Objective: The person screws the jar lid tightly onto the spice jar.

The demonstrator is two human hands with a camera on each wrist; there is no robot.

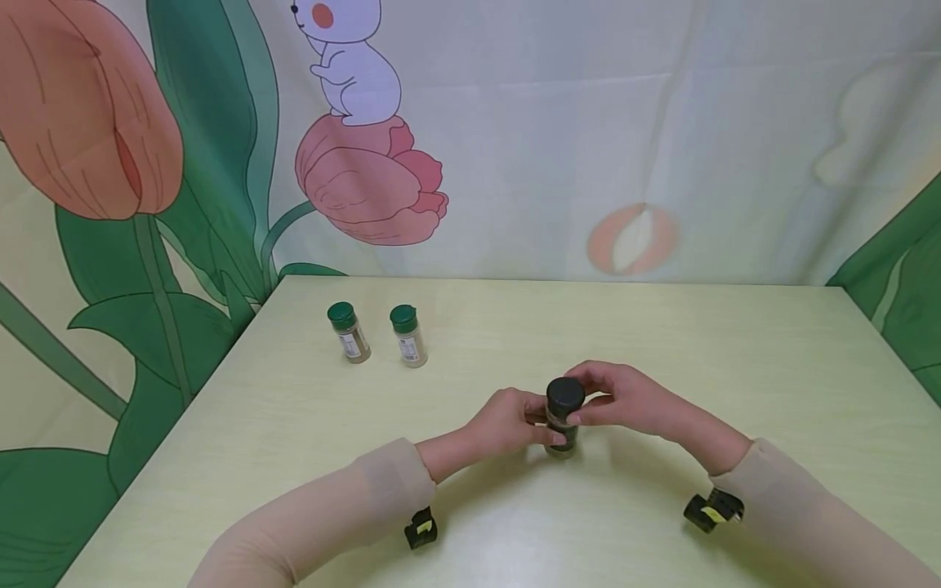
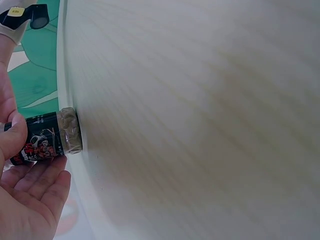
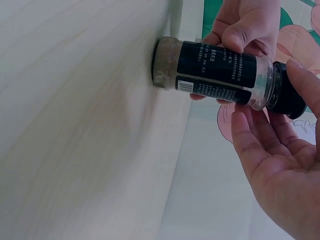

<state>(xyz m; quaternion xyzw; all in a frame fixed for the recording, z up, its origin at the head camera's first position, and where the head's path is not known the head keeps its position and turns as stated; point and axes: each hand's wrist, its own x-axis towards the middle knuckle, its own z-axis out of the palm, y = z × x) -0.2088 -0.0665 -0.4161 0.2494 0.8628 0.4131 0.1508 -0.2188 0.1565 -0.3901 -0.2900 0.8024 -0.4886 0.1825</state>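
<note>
A clear spice jar [image 3: 215, 70] with a black label and a black cap [image 1: 565, 395] stands upright near the middle of the table. Round its body, my left hand [image 1: 503, 422] holds it with the thumb on the near side. My right hand [image 1: 625, 398] has its thumb at the cap and its fingers on the far side, around the neck. Brown contents show in the base of the jar in the left wrist view, where the label [image 2: 42, 135] faces the camera.
Two spice jars with green lids stand at the back left: one jar [image 1: 353, 339] with brown contents and a paler jar [image 1: 409, 343] to its right. The pale table [image 1: 698, 327] ends at a printed curtain [image 1: 515, 163] behind.
</note>
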